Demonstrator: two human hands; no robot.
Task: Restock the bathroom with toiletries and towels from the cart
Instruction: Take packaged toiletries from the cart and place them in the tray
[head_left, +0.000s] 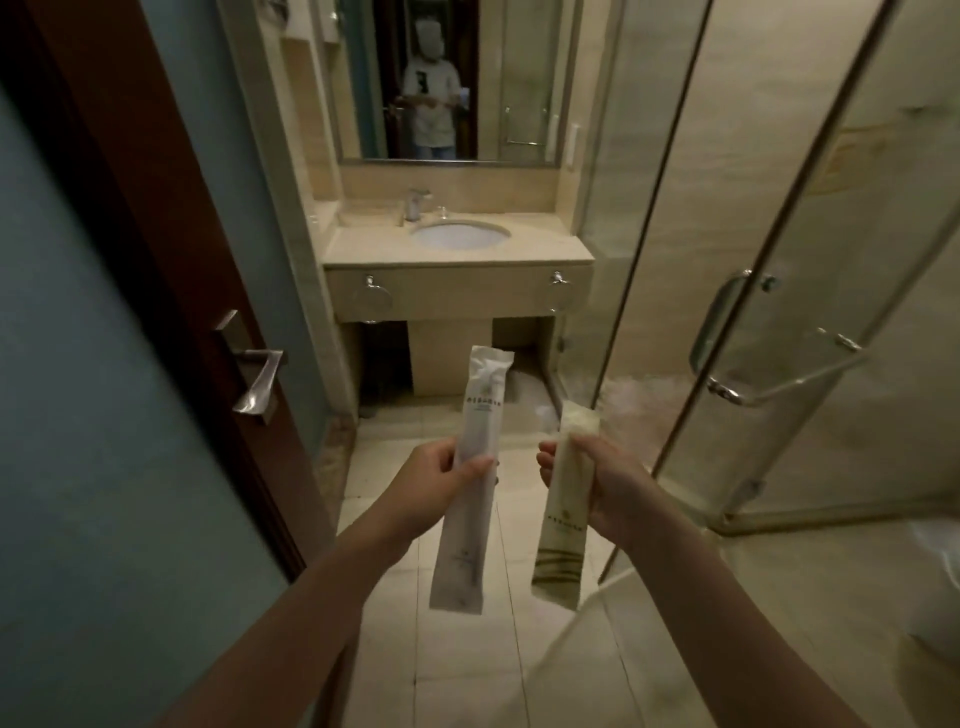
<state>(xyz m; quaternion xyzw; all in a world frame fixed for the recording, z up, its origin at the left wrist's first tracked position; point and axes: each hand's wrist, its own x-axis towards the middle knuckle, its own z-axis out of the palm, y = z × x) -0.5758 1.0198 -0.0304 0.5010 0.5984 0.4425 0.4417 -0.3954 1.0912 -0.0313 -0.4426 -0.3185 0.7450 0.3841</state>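
Observation:
My left hand (441, 480) grips a long white sachet (475, 415) around its middle, held nearly upright. My right hand (592, 475) grips a cream sachet with green stripes at its lower end (561, 551), also near its middle. Both packets hang over the tiled floor at the bathroom doorway, side by side and apart. Straight ahead stands the beige vanity counter (540, 249) with an oval white sink (460, 235) and a chrome tap (415, 202).
The brown door with a metal lever handle (257, 382) stands at the left. A glass shower enclosure with a chrome handle (727, 332) fills the right. A mirror (447, 78) hangs over the sink. A toilet edge (935, 597) shows at far right.

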